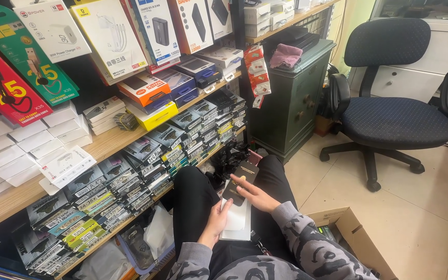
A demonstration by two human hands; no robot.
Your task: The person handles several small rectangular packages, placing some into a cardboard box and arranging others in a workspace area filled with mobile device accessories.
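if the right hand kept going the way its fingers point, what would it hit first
The right hand points up-left across the dark flat packet it already touches. Beyond that, probably the black items on the floor below the shelf, though depth is unclear.

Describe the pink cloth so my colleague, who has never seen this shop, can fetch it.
Find the dark green cabinet standing on the floor between the wooden shelves and the blue office chair. On its top, beside a black flat item, lies the pink cloth, crumpled, soft and the only pink thing there.
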